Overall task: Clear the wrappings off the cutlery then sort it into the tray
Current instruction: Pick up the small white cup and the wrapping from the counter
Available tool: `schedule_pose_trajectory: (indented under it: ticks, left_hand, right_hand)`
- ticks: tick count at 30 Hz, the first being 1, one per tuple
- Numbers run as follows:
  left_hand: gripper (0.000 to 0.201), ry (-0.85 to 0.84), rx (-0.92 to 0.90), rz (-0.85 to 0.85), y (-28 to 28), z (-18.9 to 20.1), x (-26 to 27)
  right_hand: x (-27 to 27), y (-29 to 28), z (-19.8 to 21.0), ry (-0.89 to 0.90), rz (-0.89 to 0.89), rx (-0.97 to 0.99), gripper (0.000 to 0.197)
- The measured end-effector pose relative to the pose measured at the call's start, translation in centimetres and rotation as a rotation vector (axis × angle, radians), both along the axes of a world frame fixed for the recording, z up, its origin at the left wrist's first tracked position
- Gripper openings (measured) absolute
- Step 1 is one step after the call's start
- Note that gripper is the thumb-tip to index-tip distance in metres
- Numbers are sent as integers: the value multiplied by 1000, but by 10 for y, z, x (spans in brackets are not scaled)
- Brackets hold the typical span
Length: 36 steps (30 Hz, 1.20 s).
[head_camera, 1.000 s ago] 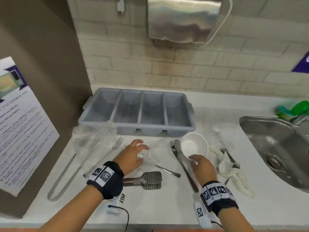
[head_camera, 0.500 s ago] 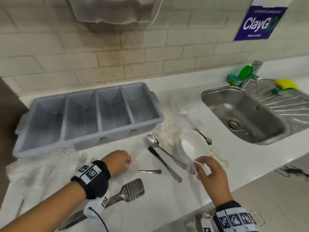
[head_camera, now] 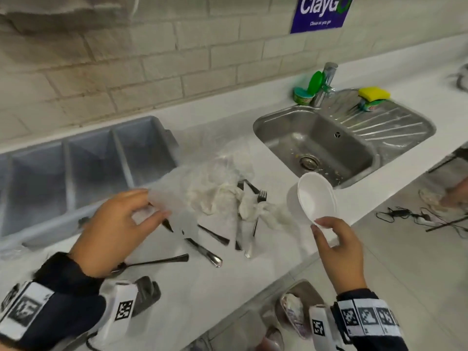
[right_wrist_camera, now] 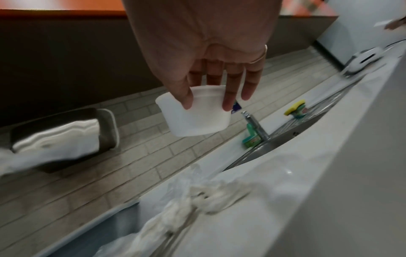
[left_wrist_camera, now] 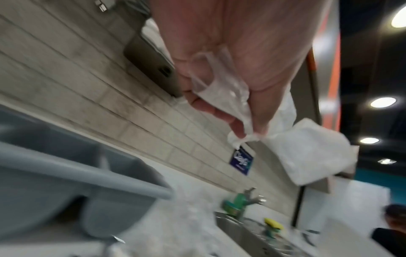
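Head view: the left hand (head_camera: 114, 224) pinches a clear wrapping (head_camera: 177, 198), lifted off the counter (head_camera: 202, 287); the right hand (head_camera: 334, 247) pinches a white cup (head_camera: 316, 196) by its rim. The unwrapped cutlery (head_camera: 202, 247) lies at five o'clock of the left grip, handles running toward five o'clock (nearer the left hand), with the grey tray (head_camera: 88, 168) at ten o'clock.

Left wrist view: the fingertips (left_wrist_camera: 238, 128) nip the wrapping's twisted corner.

Right wrist view: thumb and fingers clasp the cup.

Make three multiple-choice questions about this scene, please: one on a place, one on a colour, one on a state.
1. Where is the sink relative to the tray?
A. On its right
B. On its left
C. Inside it

2. What colour is the sponge?
A. Red
B. Yellow
C. Black

3. What is the right hand doing?
A. Lying flat on the counter
B. Gripping a fork
C. Holding a white cup

Answers:
1. A, the head view shows the sink right of the tray.
2. B, it is bright yellow.
3. C, fingers grip the cup's rim.
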<state>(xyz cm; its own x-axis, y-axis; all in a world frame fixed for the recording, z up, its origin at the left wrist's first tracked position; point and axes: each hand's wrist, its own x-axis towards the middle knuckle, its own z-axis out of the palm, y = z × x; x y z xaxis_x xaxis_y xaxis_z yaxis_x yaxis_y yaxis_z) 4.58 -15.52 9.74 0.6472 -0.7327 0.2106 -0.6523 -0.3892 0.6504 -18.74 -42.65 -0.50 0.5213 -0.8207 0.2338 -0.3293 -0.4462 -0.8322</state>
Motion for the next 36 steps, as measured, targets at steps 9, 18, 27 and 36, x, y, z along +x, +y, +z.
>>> schedule_pose_trajectory:
  ticks: [9, 18, 27, 36]
  left_hand:
    - [27, 347, 74, -507, -204, -88, -151]
    - [37, 591, 877, -674, -336, -354, -262]
    - [32, 479, 1195, -601, -413, -619, -293]
    - [65, 659, 1118, -330, -391, -659, -290]
  right_hand:
    - [-139, -75, -60, 112, -416, 21, 18]
    - [-244, -107, -239, 334, -672, 357, 8]
    - [-270, -91, -441, 394, -671, 429, 11]
    - [-273, -79, -508, 566, -473, 579, 13]
